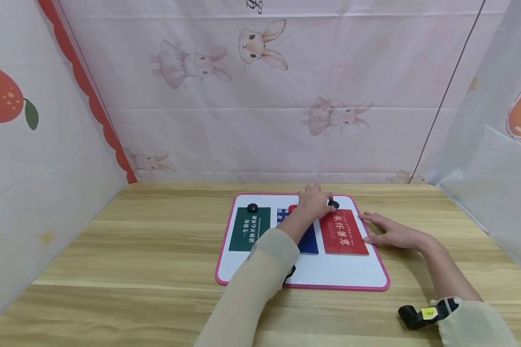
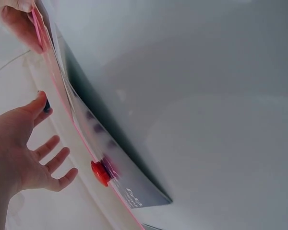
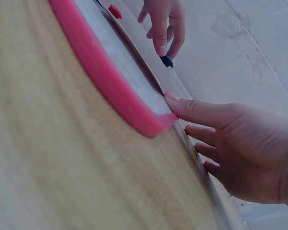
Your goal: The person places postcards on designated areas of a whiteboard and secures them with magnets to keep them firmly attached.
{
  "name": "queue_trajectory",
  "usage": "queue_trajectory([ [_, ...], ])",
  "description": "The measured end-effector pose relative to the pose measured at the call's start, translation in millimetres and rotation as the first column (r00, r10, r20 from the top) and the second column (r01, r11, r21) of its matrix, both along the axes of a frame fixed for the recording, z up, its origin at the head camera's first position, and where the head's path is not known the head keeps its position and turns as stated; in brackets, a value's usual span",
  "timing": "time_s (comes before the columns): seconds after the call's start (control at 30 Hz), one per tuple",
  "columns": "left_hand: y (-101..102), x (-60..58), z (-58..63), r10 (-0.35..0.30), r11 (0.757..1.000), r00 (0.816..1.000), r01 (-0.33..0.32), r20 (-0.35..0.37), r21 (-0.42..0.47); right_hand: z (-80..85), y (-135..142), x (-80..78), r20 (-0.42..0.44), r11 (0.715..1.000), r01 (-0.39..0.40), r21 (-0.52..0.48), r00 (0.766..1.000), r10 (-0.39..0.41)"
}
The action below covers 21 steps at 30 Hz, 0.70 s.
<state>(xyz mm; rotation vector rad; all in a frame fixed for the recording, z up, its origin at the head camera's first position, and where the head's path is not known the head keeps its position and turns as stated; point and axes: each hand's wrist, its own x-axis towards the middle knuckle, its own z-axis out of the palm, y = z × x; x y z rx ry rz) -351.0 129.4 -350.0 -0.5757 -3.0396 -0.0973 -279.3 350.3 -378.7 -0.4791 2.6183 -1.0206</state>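
Observation:
My left hand (image 1: 313, 202) reaches over the top of a pink-edged whiteboard (image 1: 252, 267). It pinches a round black magnet (image 3: 167, 61) between thumb and finger, near the upper edge of a red card (image 1: 344, 232). At the board's right side is my right hand (image 1: 397, 233), fingers extended along the pink rim and thumb touching the red card's side. A blue card (image 1: 309, 243) lies in the middle with a red magnet (image 2: 101, 173) at its top; my left arm hides part of it. On the left lies a green card (image 1: 239, 236) under another black magnet (image 1: 252, 207).
The whiteboard lies on a wood-grain table (image 1: 156, 260). A rabbit-printed curtain (image 1: 243, 135) stands behind it, with white printed sheets at both sides. A black strap device (image 1: 425, 314) is on my right wrist.

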Motion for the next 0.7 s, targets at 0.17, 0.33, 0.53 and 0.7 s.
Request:
queue_trajectory([
  [0.17,3.3,1.3,0.6,0.002,1.000,1.000,-0.001,0.020,-0.018,0.0,0.1,0.1,0.001,1.000,0.001,0.001,1.000,-0.001],
  [0.33,5.6,2.0,0.5,0.002,0.999,0.999,0.000,0.039,-0.037,-0.5,0.7,-0.8,0.000,1.000,-0.003,0.002,1.000,0.003],
  [0.53,7.6,0.3,-1.2,0.001,0.999,0.999,0.002,0.044,-0.053,0.4,1.2,-0.4,0.001,1.000,0.001,-0.001,1.000,-0.001],
  [0.7,8.8,-2.4,-3.8,-0.007,0.999,0.999,0.009,0.050,-0.044,2.0,0.9,0.5,0.006,1.000,0.001,-0.008,1.000,-0.001],
])
